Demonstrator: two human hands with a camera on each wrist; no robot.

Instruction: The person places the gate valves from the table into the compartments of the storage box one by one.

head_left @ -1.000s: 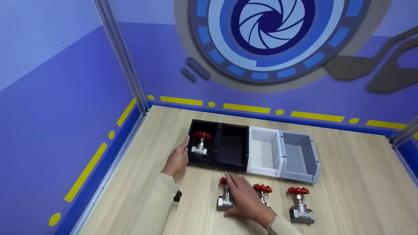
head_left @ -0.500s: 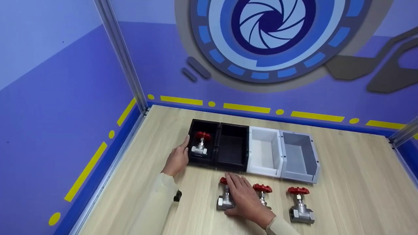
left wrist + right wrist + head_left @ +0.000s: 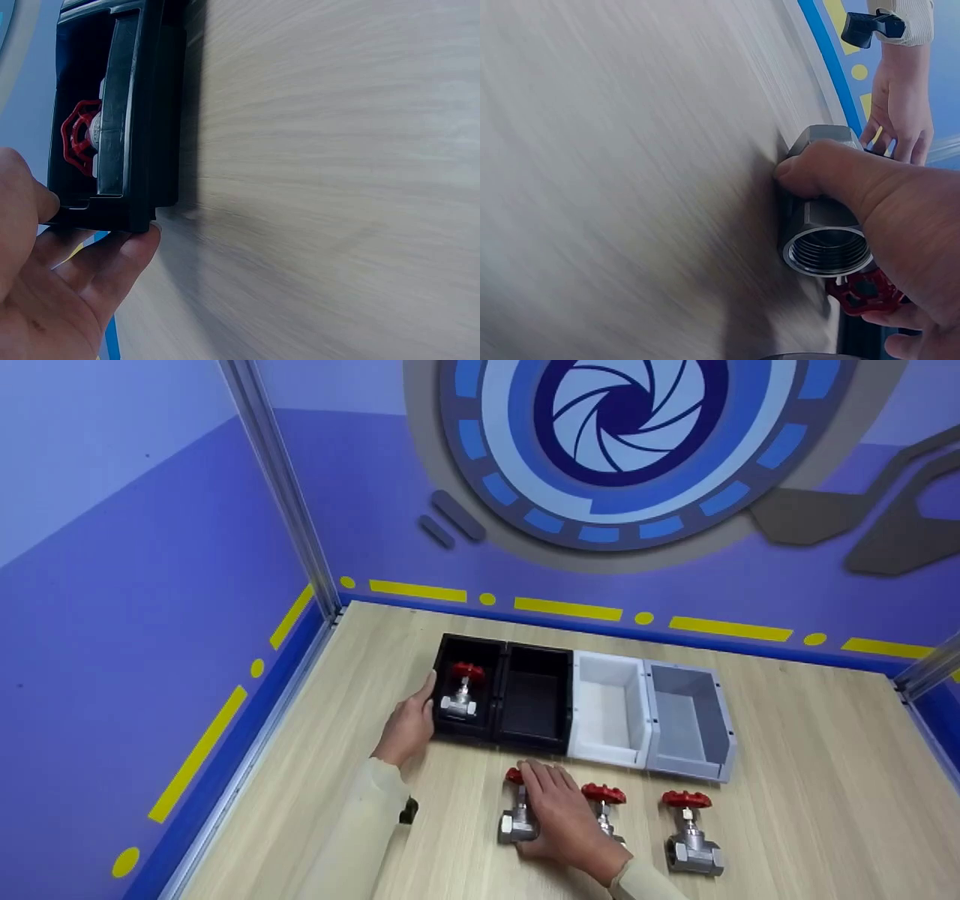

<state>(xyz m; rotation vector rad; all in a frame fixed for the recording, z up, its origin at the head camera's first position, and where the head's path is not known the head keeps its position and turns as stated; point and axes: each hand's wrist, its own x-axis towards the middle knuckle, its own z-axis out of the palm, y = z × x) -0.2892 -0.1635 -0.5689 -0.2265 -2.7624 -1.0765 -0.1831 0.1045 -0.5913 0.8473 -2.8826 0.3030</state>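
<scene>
My left hand point(image 3: 407, 726) holds the left end of a black bin point(image 3: 442, 727). Thumb at the rim and fingers against the outer wall show in the left wrist view. Inside that bin stands a steel valve point(image 3: 459, 705) with a red handwheel. My right hand point(image 3: 566, 821) grips another such valve point(image 3: 516, 825) on the wood table, the thumb across its steel body in the right wrist view point(image 3: 825, 214). Its handwheel is partly behind my fingers. A third valve point(image 3: 604, 795) is half hidden behind this hand. Farther right, one more valve point(image 3: 691, 840) stands upright.
Joined to the left bin in a row are a second black bin point(image 3: 534, 735), a white bin point(image 3: 637, 720) and a grey bin point(image 3: 726, 735). Behind them rises a blue printed wall point(image 3: 360, 495). A metal corner post point(image 3: 281, 495) stands at the left.
My right thumb has drawn in slightly against the valve. The left hand and the bins stay where they were.
</scene>
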